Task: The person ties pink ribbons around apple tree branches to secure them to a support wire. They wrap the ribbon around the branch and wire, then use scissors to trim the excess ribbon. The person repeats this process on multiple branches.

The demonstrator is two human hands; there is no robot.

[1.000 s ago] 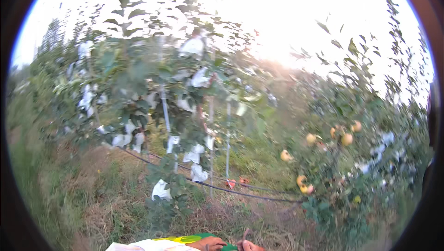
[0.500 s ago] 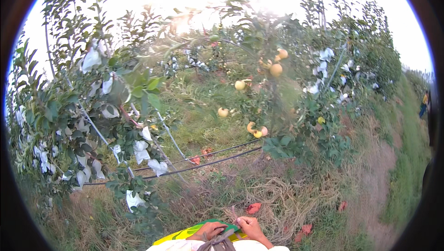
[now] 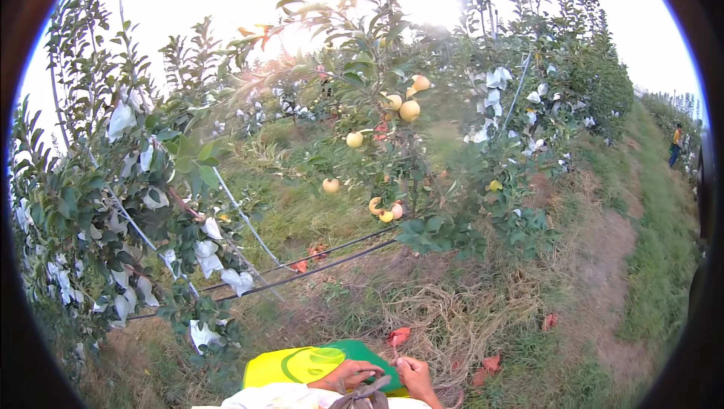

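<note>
At the lower edge, a yellow and green bag (image 3: 298, 364) hangs in front of my waist, with a dark knotted cloth tie (image 3: 363, 396) and white clothing below it. My left hand (image 3: 350, 373) lies over the bag, fingers stretched toward the right and resting on its green part. Beside it, my right hand (image 3: 416, 379) is closed in a pinch at the bag's right side. From its fingertips a thin pinkish strip (image 3: 395, 349) sticks up; its lower end is hidden in the fingers.
Left stands an apple tree with white fruit bags (image 3: 207, 258). Bare pale apples (image 3: 409, 111) hang on a tree ahead. Black hoses (image 3: 324, 267) run low between trees. Red paper scraps (image 3: 492, 364) lie on dry grass (image 3: 452, 311). Far right, a person (image 3: 676, 145) stands along a grassy path.
The view has shifted, so the trees sit further left and more of the yellow bag shows. Both hands stay close together at the bag, the right one still pinching.
</note>
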